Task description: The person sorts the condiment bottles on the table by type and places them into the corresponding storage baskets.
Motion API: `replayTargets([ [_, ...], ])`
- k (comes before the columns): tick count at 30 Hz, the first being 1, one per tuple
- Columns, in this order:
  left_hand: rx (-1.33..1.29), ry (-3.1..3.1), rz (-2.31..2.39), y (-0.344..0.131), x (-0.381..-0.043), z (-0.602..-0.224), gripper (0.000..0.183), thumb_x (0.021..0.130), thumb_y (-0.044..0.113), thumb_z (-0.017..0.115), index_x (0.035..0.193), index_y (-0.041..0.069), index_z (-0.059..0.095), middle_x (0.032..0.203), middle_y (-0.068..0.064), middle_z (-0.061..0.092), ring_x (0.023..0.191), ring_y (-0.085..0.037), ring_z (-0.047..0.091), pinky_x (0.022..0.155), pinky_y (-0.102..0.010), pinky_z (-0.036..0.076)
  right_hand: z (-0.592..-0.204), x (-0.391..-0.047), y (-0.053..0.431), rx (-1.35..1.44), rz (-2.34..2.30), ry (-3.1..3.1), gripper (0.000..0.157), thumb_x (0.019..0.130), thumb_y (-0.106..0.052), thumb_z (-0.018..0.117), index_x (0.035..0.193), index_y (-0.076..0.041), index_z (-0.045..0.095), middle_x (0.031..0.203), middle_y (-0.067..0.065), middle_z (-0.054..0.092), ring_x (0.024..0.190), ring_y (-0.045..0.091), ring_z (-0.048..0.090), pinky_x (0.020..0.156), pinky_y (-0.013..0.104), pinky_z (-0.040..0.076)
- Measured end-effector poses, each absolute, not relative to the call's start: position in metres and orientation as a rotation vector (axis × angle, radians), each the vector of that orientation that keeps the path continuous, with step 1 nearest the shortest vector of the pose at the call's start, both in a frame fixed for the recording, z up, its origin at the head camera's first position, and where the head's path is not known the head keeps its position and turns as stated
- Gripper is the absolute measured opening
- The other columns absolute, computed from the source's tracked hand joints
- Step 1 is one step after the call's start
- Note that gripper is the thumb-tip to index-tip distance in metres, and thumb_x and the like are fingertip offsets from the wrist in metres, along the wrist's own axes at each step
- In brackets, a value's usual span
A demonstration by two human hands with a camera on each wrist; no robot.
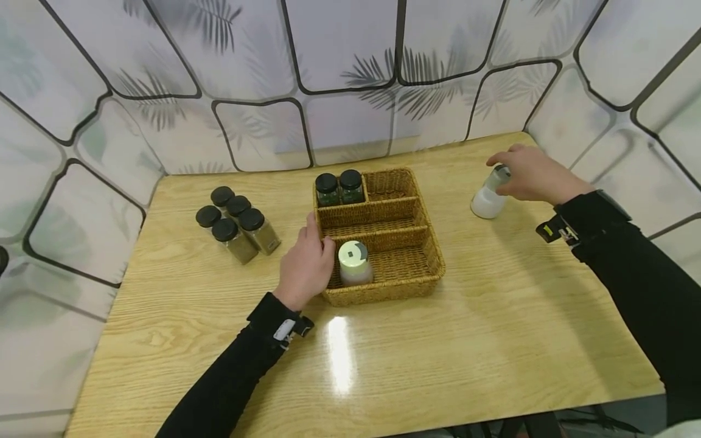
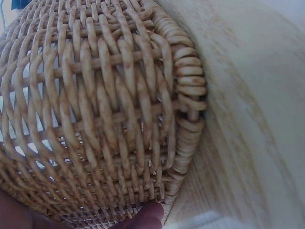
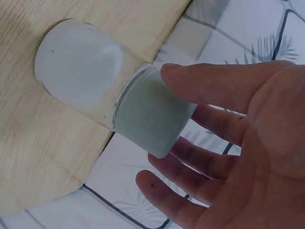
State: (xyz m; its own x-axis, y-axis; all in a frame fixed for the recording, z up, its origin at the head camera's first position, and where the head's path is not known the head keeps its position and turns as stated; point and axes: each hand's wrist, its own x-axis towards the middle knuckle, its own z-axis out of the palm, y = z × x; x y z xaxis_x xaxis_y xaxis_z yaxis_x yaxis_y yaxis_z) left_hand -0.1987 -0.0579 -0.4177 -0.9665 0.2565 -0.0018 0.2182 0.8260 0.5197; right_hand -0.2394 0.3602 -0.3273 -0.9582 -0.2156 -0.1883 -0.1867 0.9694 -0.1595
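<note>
My left hand (image 1: pixel 308 267) grips the left wall of a divided wicker basket (image 1: pixel 383 293); in the left wrist view, fingertips (image 2: pixel 148 214) lie against its woven side (image 2: pixel 105 105). In the front compartment stands a jar with a pale green lid (image 1: pixel 353 263). Two black-lidded spice jars (image 1: pixel 339 187) sit in the back left compartment. To the right of the basket, my right hand (image 1: pixel 539 175) holds a clear jar of white powder (image 1: pixel 487 201) by its lid. The right wrist view shows the thumb and fingers around that pale green lid (image 3: pixel 152 112).
Several black-lidded spice jars (image 1: pixel 238 225) stand grouped on the wooden table (image 1: pixel 191 340), left of the basket. A patterned wall covering (image 1: pixel 350 121) borders the table at the back and sides. The table's front edge (image 1: pixel 520 406) runs along the bottom.
</note>
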Motion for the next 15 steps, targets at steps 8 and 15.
replayTargets([
  [8,0.387,2.932,0.836,-0.0573,-0.1982,-0.4182,0.065,0.102,0.039,0.019,0.152,0.001,0.006,0.135,-0.026,0.042,0.051,-0.023,0.049,0.041,-0.036,0.039,-0.3327,-0.2401,0.3625,-0.303,-0.225,2.908,0.048,0.086,-0.01,0.064,0.129,0.008,0.051,0.117,0.035,0.046,0.095,0.04,0.047,0.071,0.051,0.044],
  [15,0.382,2.94,0.819,-0.0574,-0.1983,-0.419,0.065,0.102,0.039,0.02,0.152,0.001,0.007,0.135,-0.026,0.043,0.058,-0.025,0.052,0.044,-0.037,0.041,-0.3347,-0.2392,0.3629,-0.335,-0.232,2.905,0.044,0.088,-0.011,0.063,0.126,0.009,0.052,0.118,0.036,0.049,0.098,0.042,0.047,0.073,0.052,0.043],
])
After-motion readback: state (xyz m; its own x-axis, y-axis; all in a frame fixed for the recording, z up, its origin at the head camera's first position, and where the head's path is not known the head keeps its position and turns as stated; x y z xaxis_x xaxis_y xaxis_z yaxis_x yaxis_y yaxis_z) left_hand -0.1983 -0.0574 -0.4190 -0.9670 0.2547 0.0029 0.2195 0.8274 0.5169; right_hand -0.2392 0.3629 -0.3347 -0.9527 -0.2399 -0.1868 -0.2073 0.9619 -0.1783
